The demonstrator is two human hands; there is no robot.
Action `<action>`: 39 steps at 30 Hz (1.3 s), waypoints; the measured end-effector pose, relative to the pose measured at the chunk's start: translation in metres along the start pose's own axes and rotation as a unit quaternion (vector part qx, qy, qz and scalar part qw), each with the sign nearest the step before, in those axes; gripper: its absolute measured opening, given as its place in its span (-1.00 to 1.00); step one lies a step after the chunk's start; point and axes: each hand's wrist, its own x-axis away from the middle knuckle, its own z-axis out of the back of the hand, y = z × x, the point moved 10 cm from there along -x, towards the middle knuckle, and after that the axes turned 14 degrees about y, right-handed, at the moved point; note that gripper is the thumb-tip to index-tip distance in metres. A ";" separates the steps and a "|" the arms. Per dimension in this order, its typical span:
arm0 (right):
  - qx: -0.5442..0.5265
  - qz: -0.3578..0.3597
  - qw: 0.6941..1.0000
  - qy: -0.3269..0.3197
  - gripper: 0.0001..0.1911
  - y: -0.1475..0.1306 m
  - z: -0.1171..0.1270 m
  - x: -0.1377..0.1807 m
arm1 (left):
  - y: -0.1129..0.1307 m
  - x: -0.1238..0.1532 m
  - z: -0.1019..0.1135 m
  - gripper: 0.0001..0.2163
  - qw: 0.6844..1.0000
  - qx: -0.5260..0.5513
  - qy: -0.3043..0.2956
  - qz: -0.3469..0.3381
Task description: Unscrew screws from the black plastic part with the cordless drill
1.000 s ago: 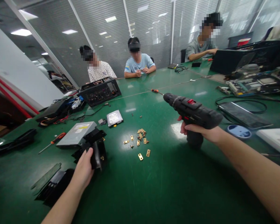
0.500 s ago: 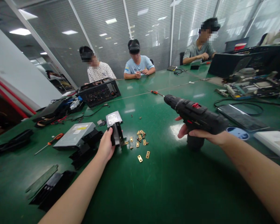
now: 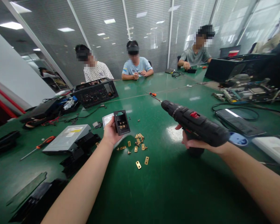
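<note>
My left hand [image 3: 109, 133] grips a small black open-fronted box [image 3: 122, 119], held up above the table. Its open side faces me, and a few brass-coloured parts show inside. My right hand [image 3: 196, 142] is wrapped round the handle of a black cordless drill [image 3: 193, 120]. The drill's long bit [image 3: 156, 98] points forward and to the left. On the table between my hands lie several brass plates [image 3: 138, 165] and small screws [image 3: 129, 152]. Behind the black box, a silver hard drive [image 3: 105, 119] is partly hidden.
Left of my arm lie a grey optical drive [image 3: 68, 138], a screwdriver [image 3: 45, 142] and black plastic pieces [image 3: 40, 199]. A black computer case [image 3: 95, 93] stands farther back. On the right are circuit boards [image 3: 249, 88], cables and a white box [image 3: 272, 149]. Co-workers sit across the table.
My left hand has raised the black box and turned its open side toward me. The drill stays in my right hand, slightly lower in view. The camera view has shifted slightly.
</note>
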 end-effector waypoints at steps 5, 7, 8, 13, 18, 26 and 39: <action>-0.033 -0.037 0.999 -0.017 -0.52 -0.005 -0.019 0.008 | -0.017 -0.034 -0.004 -0.29 0.999 -0.036 0.002 0.014; -0.059 -0.067 0.996 -0.011 -0.50 0.000 -0.026 0.011 | -0.025 -0.038 0.000 -0.23 0.997 -0.069 -0.007 0.027; -0.076 -0.073 0.994 -0.009 -0.47 0.001 -0.029 0.013 | -0.029 -0.038 0.000 -0.24 0.996 -0.083 -0.017 0.034; -0.096 -0.114 0.989 -0.022 -0.46 0.010 -0.041 0.022 | -0.036 -0.031 -0.004 -0.39 0.991 -0.116 -0.049 0.048; -0.083 -0.148 0.985 -0.026 -0.46 0.012 -0.048 0.029 | -0.033 -0.039 -0.010 -0.58 0.992 -0.117 -0.031 0.014; -0.082 -0.176 0.981 -0.003 -0.45 0.022 -0.050 0.029 | -0.027 -0.039 -0.014 -0.75 0.994 -0.102 -0.036 -0.010; -0.212 -0.211 0.952 0.069 -0.57 0.040 -0.034 0.012 | -0.026 -0.040 -0.022 -0.84 0.984 -0.158 -0.073 -0.048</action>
